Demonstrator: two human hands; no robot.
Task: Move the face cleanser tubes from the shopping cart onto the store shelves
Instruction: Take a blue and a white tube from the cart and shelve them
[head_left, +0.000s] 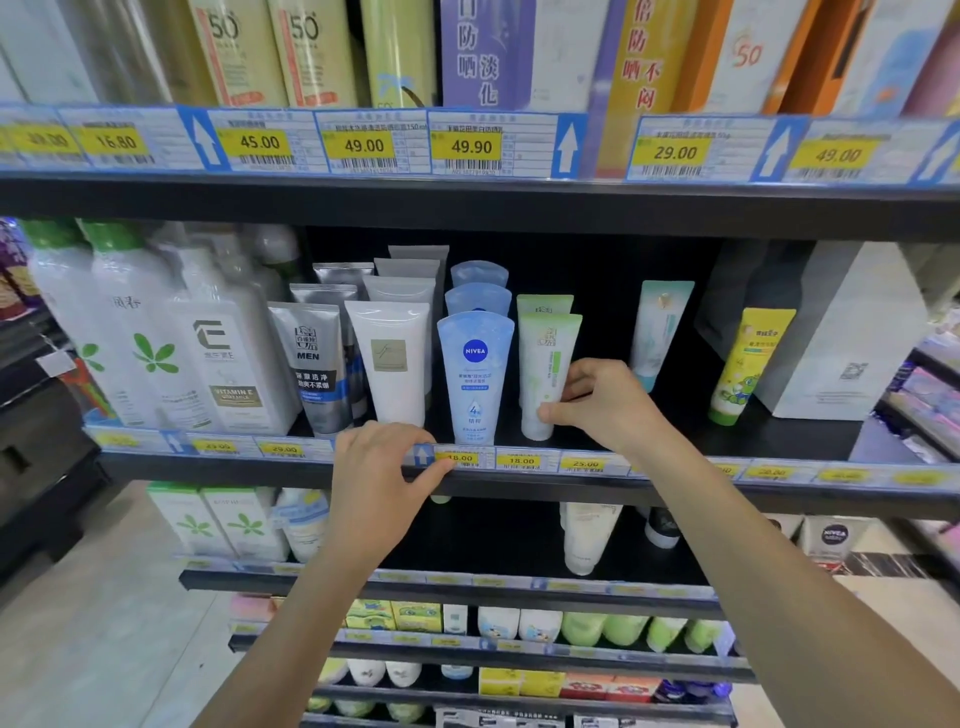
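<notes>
I'm pinching the white, green-topped plastic cleanser tube (546, 364) with my right hand (605, 408), standing it cap-down on the black middle shelf (779, 441) just beside the blue Nivea tube (475, 379) to square its row, my left hand (382, 470) resting loose-fingered on the price-label rail (522, 461), seemingly for balance.

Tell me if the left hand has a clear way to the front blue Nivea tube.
Probably yes. The left hand rests on the shelf edge just below the Nivea tube, which stands at the front of its row, nothing before it.
</notes>
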